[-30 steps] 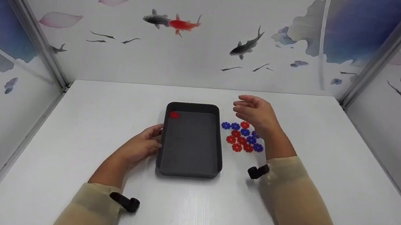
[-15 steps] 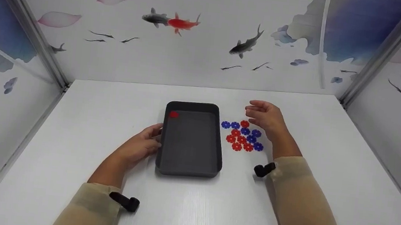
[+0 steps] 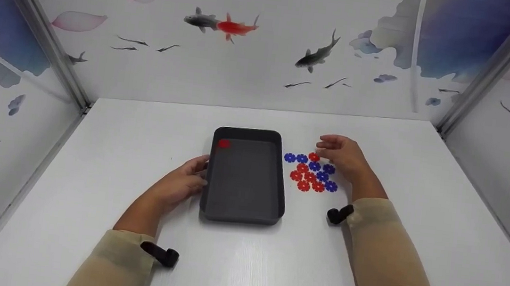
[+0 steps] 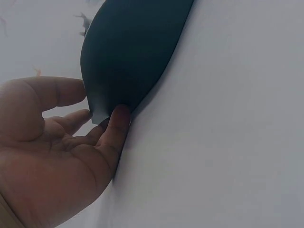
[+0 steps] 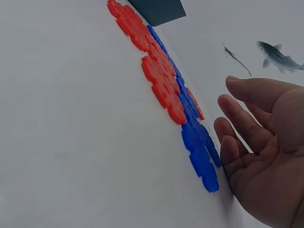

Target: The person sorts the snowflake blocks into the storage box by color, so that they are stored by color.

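The dark grey rectangular tray (image 3: 242, 217) lies on the table, with one red snowflake disc (image 3: 223, 143) in its far left corner. My left hand (image 3: 179, 185) rests its fingertips on the outside of the tray's left wall; the left wrist view shows the fingers (image 4: 118, 123) touching that wall. To the right of the tray lies a cluster of red and blue snowflake discs. My right hand (image 3: 344, 154) is at the cluster's far right side, fingers loosely bent with nothing between them. Its fingertips are right by a red disc (image 3: 313, 157) at the far edge.
White panels with painted fish and petals (image 3: 78, 21) enclose the table (image 3: 242, 260) at the back and both sides. Several blue discs (image 5: 202, 156) lie flat and close together nearest the right hand. Metal posts stand at the two back corners.
My right hand has moved right and then down toward the discs, uncovering a blue one on the right. The left hand stays at the tray.
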{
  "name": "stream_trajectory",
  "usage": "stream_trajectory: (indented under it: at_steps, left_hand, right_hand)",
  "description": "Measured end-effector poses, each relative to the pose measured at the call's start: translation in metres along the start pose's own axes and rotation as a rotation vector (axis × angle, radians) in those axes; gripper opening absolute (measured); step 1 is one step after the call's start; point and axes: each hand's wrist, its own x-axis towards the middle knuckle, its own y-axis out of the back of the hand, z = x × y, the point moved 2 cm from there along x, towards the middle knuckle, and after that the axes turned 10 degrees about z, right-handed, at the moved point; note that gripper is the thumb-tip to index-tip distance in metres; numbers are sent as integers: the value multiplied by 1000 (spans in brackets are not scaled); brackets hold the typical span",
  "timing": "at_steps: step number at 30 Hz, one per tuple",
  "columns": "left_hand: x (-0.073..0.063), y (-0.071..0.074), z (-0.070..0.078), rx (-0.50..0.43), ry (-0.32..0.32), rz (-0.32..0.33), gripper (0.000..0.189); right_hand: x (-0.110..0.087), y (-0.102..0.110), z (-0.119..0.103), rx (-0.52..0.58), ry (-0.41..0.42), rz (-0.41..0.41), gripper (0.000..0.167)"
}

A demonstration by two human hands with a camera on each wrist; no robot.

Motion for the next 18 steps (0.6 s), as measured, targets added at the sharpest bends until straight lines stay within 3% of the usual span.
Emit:
stream_trajectory:
  at_steps: [6, 12, 18]
  left_hand:
    - [1, 0, -2, 15, -3, -14, 77]
    - [0, 1, -3, 22, 3, -20, 76]
    - [-1, 2, -1, 8, 1, -15, 76]
  right_hand:
    - [0, -1, 1, -103, 44, -44, 48]
    - [0, -4, -1, -145, 35, -68, 47]
    - [-1, -7, -6, -192, 42, -54, 47]
